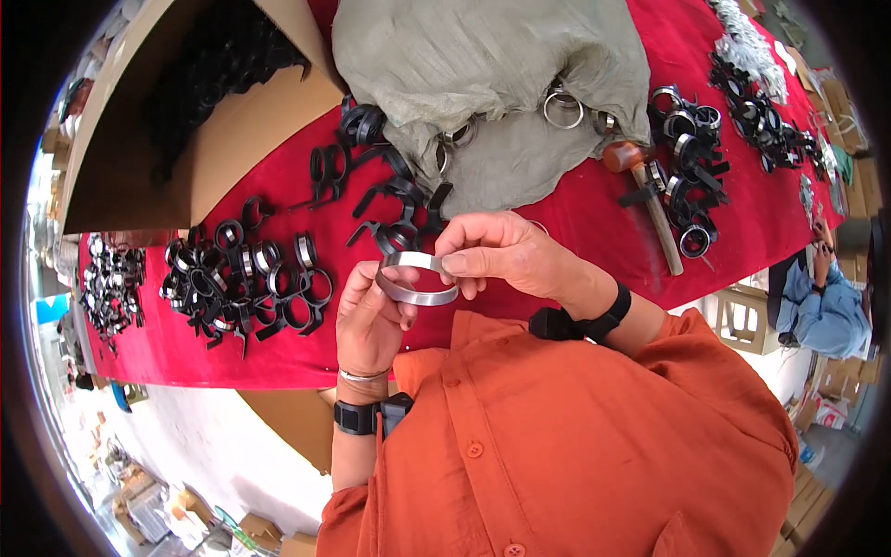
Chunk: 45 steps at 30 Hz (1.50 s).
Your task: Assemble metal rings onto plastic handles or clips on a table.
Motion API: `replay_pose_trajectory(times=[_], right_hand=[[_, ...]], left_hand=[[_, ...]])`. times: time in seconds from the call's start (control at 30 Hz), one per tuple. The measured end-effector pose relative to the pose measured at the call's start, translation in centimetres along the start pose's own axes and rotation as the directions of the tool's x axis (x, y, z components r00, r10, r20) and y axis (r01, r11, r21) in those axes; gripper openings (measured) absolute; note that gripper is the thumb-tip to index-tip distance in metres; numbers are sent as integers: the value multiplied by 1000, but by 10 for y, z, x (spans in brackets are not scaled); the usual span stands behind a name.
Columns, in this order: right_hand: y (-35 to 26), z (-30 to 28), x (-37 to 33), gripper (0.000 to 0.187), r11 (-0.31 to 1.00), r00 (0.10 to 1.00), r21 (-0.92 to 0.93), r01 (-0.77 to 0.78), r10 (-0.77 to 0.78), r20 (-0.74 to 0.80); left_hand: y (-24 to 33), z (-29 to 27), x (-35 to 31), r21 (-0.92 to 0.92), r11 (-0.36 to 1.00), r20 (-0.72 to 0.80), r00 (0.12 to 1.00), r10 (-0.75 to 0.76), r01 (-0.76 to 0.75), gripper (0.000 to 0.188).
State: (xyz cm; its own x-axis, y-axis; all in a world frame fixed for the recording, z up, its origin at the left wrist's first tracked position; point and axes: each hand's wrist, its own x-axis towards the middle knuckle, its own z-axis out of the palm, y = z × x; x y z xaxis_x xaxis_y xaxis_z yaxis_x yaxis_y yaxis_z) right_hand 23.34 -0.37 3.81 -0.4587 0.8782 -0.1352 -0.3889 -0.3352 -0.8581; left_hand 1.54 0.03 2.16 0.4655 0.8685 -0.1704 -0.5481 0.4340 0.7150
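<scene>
A shiny metal ring point(419, 298) is held between my two hands, tilted so that its opening shows, just in front of my chest. The fingers of my left hand point(364, 311) close on its left side. From the upper right, my right hand point(497, 252) pinches the ring's right rim between thumb and fingers. Several black bracket-like parts point(397, 209) with round loops lie on the red cloth just beyond my hands. Under the right wrist, part of the cloth is hidden.
An open cardboard box point(251, 139) of black parts stands at the far left. A grey sack point(492, 56) with metal rings spilling out lies at the back. Black ring parts point(246, 278) are heaped left. A wooden-handled mallet point(659, 213) lies right, beside more ringed parts point(687, 148). Another person point(826, 302) is at far right.
</scene>
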Motion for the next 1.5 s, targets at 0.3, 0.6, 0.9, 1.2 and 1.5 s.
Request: replay_pose_trajectory(times=[0.3, 0.6, 0.9, 1.2, 1.5], right_hand=[[11, -20, 16, 13, 942, 986, 292, -164, 156, 50], [32, -21, 26, 14, 706, 968, 668, -234, 233, 93], [10, -12, 32, 18, 999, 999, 27, -26, 26, 23], [28, -16, 41, 10, 690, 962, -671, 272, -172, 213], [42, -23, 22, 17, 762, 907, -551, -340, 421, 23]], left_hand=[[3, 7, -4, 225, 973, -182, 979, 94, -52, 17], [1, 2, -2, 238, 971, -196, 981, 12, 35, 19], [0, -18, 2, 41, 988, -106, 983, -147, 152, 23], [6, -20, 15, 892, 441, 106, 994, 5, -97, 11], [-15, -25, 20, 904, 427, 118, 967, -227, -10, 14]])
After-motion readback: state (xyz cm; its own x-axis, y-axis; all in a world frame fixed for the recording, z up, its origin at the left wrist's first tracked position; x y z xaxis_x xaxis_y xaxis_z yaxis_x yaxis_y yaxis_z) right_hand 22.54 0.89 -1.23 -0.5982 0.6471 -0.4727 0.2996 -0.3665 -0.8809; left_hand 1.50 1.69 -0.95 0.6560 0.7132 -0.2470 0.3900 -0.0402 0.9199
